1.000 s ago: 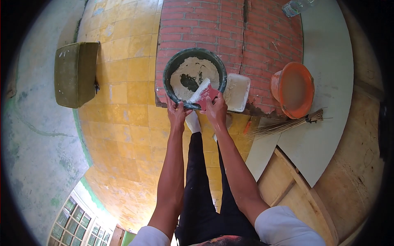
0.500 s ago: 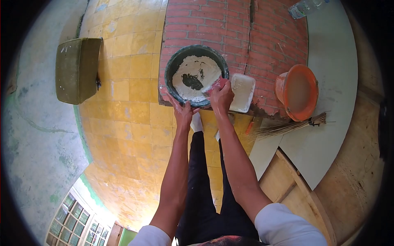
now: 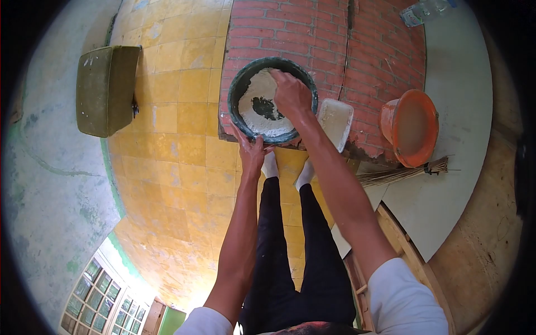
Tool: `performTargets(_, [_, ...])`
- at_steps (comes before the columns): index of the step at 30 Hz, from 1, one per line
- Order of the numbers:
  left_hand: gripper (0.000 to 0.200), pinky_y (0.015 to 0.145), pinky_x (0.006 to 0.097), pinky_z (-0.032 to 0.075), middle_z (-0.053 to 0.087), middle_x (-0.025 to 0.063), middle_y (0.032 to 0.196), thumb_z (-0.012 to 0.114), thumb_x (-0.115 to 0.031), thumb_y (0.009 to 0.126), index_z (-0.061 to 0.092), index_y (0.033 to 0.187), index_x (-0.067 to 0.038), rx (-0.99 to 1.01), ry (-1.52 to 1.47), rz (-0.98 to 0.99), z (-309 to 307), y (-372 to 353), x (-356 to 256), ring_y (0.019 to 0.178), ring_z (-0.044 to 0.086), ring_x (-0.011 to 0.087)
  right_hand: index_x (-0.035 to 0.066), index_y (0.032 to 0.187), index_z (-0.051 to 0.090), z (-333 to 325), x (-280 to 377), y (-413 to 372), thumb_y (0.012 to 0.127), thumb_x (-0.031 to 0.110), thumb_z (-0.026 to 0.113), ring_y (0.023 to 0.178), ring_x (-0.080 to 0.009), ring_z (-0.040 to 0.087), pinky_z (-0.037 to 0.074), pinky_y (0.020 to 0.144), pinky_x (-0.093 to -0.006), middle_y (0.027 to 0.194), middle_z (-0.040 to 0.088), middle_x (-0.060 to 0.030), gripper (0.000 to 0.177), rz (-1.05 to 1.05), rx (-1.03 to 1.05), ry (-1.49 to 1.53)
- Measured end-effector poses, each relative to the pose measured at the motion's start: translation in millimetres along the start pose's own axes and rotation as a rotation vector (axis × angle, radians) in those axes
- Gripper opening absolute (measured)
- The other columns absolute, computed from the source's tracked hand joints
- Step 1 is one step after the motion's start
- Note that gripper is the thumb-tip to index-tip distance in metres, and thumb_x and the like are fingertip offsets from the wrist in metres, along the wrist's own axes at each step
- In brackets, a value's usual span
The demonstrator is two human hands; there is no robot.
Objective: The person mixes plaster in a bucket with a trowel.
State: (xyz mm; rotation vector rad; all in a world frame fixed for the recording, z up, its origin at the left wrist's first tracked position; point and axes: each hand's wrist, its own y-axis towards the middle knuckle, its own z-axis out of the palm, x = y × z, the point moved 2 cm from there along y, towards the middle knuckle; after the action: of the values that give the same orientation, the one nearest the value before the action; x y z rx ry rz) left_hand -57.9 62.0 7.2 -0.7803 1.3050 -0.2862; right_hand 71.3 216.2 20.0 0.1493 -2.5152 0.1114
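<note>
A dark green round basin (image 3: 230,100) with white powder (image 3: 259,86) in it stands at the edge of a red brick-patterned surface. The powder forms a ring around a dark bare patch of the basin's bottom. My left hand (image 3: 251,149) grips the near rim. My right hand (image 3: 292,96) reaches over the basin's right side, its fingers curled down at the powder towards the far wall. Whatever lies under those fingers is hidden by the hand. Just right of the basin is a white rectangular tub (image 3: 335,124) with pale contents.
An orange bucket (image 3: 417,120) of cloudy liquid stands at the right, with a stick broom (image 3: 405,174) in front of it. A clear plastic bottle (image 3: 422,12) lies at the far right. An olive padded stool (image 3: 106,91) stands on the yellow tiles (image 3: 190,134) to the left.
My right hand has moved from the basin's near right rim to farther inside, over the powder. The pinkish-red thing it held is out of sight now. My left hand stays on the rim.
</note>
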Motion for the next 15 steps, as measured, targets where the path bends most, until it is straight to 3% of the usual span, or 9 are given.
performTargets(3, [0.103, 0.08, 0.0399, 0.068, 0.037, 0.0233, 0.156, 0.053, 0.0, 0.101, -0.019, 0.162, -0.041, 0.001, -0.032, 0.017, -3, 2, 6, 0.111, 0.069, 0.0307, 0.021, 0.127, 0.069, -19, 21, 13, 0.096, 0.013, 0.057, 0.102, -0.0356, 0.069, 0.059, 0.085, -0.0489, 0.116, 0.071, -0.0095, 0.034, -0.077, 0.046, -0.172])
performTargets(7, [0.103, 0.081, 0.0406, 0.068, 0.04, 0.0225, 0.154, 0.053, 0.0, 0.101, -0.018, 0.163, -0.041, 0.004, -0.058, -0.004, -2, 3, 6, 0.109, 0.068, 0.0289, 0.021, 0.12, 0.073, -3, 19, 16, 0.097, 0.013, 0.059, 0.107, -0.0351, 0.067, 0.06, 0.081, -0.0459, 0.11, 0.072, -0.0069, 0.028, -0.225, -0.004, -0.291])
performTargets(9, [0.102, 0.082, 0.0413, 0.068, 0.043, 0.0217, 0.151, 0.052, 0.001, 0.101, -0.017, 0.163, -0.041, -0.015, -0.029, 0.02, -2, 4, 7, 0.106, 0.068, 0.0271, 0.024, 0.119, 0.075, 14, 14, 9, 0.096, 0.014, 0.06, 0.108, -0.0331, 0.067, 0.059, 0.083, -0.0453, 0.114, 0.072, -0.0049, 0.029, -0.316, 0.079, -0.399])
performTargets(13, [0.101, 0.082, 0.0419, 0.068, 0.042, 0.021, 0.151, 0.05, 0.003, 0.101, -0.016, 0.163, -0.042, -0.021, -0.045, 0.014, -2, 7, 12, 0.104, 0.067, 0.0261, 0.025, 0.119, 0.075, 19, -6, -18, 0.095, 0.014, 0.061, 0.106, -0.0319, 0.067, 0.059, 0.082, -0.0443, 0.113, 0.073, -0.0052, 0.029, -0.396, 0.125, -0.269])
performTargets(15, [0.101, 0.083, 0.0427, 0.067, 0.041, 0.0206, 0.152, 0.05, 0.003, 0.101, -0.016, 0.163, -0.043, -0.023, -0.055, 0.011, -4, 8, 13, 0.106, 0.067, 0.0273, 0.025, 0.115, 0.076, 10, -1, -42, 0.094, 0.014, 0.063, 0.105, -0.0311, 0.067, 0.059, 0.079, -0.0425, 0.11, 0.075, -0.0051, 0.028, -0.52, 0.048, -0.254])
